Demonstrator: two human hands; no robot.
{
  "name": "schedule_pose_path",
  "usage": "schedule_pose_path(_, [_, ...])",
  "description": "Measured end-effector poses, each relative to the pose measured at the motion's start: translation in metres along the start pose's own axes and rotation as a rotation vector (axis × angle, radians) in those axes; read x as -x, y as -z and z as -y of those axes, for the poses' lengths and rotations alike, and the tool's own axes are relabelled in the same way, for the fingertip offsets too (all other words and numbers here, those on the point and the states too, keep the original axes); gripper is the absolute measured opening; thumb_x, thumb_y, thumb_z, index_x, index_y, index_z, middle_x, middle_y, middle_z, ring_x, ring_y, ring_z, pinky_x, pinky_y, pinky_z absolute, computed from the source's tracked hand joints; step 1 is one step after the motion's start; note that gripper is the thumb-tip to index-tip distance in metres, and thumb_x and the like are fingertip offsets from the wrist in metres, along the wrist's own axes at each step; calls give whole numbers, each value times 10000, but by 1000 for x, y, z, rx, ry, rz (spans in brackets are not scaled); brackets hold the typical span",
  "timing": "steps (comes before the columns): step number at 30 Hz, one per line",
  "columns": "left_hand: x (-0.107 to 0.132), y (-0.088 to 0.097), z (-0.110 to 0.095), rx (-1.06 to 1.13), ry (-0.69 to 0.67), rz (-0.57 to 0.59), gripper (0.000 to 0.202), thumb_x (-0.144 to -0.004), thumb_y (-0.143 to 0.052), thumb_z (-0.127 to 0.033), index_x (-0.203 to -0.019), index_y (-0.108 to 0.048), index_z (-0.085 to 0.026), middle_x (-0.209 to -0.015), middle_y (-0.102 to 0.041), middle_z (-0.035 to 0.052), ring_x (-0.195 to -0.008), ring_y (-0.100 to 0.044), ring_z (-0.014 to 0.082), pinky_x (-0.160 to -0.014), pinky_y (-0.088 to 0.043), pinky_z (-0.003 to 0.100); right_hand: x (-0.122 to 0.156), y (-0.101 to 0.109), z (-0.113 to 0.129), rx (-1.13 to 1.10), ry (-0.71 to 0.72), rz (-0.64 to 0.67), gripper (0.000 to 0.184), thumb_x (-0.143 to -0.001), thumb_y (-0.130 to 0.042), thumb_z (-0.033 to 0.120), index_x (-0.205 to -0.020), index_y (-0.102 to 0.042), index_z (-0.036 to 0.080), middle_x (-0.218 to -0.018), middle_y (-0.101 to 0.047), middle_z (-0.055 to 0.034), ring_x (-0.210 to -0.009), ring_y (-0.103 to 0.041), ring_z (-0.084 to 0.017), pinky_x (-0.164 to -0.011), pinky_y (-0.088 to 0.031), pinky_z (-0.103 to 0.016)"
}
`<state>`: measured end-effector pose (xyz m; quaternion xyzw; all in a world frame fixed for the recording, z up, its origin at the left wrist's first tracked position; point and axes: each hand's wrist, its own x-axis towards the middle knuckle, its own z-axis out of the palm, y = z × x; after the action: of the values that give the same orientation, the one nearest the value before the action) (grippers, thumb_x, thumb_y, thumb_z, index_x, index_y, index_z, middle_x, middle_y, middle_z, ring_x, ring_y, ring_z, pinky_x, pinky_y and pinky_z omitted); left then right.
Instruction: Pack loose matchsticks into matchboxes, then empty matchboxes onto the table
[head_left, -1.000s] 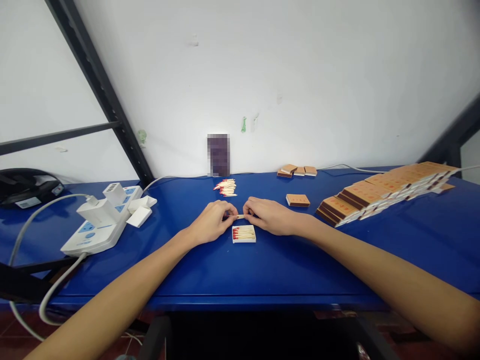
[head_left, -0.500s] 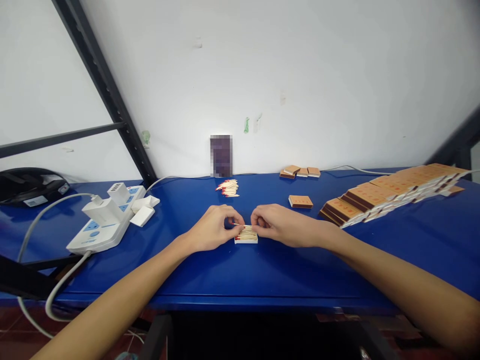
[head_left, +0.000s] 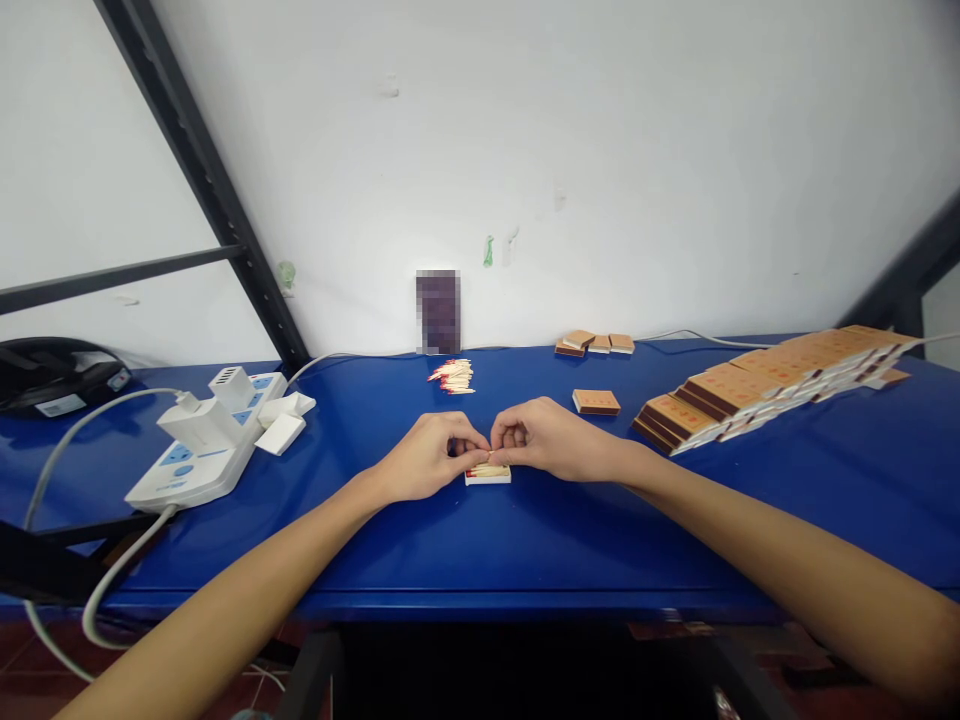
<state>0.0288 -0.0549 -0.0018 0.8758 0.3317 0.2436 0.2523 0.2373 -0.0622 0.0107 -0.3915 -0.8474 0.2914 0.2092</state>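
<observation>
A small white matchbox tray (head_left: 487, 479) with red-tipped matches (head_left: 491, 469) lying in it sits on the blue table in front of me. My left hand (head_left: 431, 455) is over its left side, thumb and forefinger pinched. From the other side comes my right hand (head_left: 551, 440), also in a pinch, its fingertips meeting those of the left just above the tray. A tiny pale bit of a match shows where the fingertips meet; the rest is hidden by the fingers. Farther back lies a loose pile of matches (head_left: 454, 377).
Stacked matchboxes (head_left: 739, 385) stretch along the right. One closed matchbox (head_left: 596, 402) lies beyond my right hand, with several more boxes (head_left: 592, 343) by the wall. A white power strip (head_left: 202, 450) with plugs and cables is at left. A pixelated dark rectangle (head_left: 439, 310) stands against the wall.
My right hand has moved left, over the tray, and its fingertips now meet those of my left hand. The match seen between the hands is now mostly covered. The view has shifted slightly.
</observation>
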Motion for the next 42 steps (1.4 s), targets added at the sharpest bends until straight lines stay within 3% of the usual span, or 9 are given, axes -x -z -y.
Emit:
schedule_pose_path(8, [0,10,1,-50,-28,-45,283,-921,-482,-368,-951,-707,-199,-853,-652,33,-745,-578,138,-651,-450,258,2,16,-8,-51,-34,51,351,-795,-616,506,-878,-677,171,-690,-635,-18,-619,-540,-128,-565,-405,-245])
schedule_pose_path(11, [4,16,1,-134,-76,18,286,-859,-573,-408,-1015,-686,-197,-892,-642,34,-768,-582,143,-698,-465,267,4,20,-8,-62,-29,131,331,-804,-609,480,-892,-686,171,-708,-643,-18,-631,-545,-127,-576,-414,-245])
schedule_pose_path(15, [7,18,2,-287,-140,120,438,-757,-675,-494,-1086,-665,-205,-935,-634,44,-828,-588,176,-782,-462,309,4,18,-5,-97,-15,171,294,-809,-612,439,-891,-681,166,-727,-658,-20,-646,-551,-125,-599,-424,-244])
schedule_pose_path(25, [7,18,3,-326,-206,118,362,-817,-641,-460,-1067,-683,-201,-923,-663,40,-827,-605,168,-796,-452,303,0,5,-12,-78,16,85,242,-810,-607,417,-802,-620,176,-667,-605,10,-606,-521,-110,-583,-412,-242])
schedule_pose_path(38, [7,14,6,-616,-358,166,419,-965,-400,-429,-1227,-590,-163,-1092,-637,96,-960,-610,209,-855,-460,344,-2,4,-18,-49,8,62,136,-850,-553,314,-891,-586,189,-717,-589,10,-642,-520,-118,-603,-405,-242])
schedule_pose_path(42, [7,14,11,-619,-372,110,410,-949,-435,-445,-1194,-601,-162,-1109,-647,100,-974,-620,212,-858,-471,341,-1,4,-15,-29,24,35,169,-885,-505,328,-887,-594,184,-716,-577,7,-645,-510,-118,-602,-397,-243])
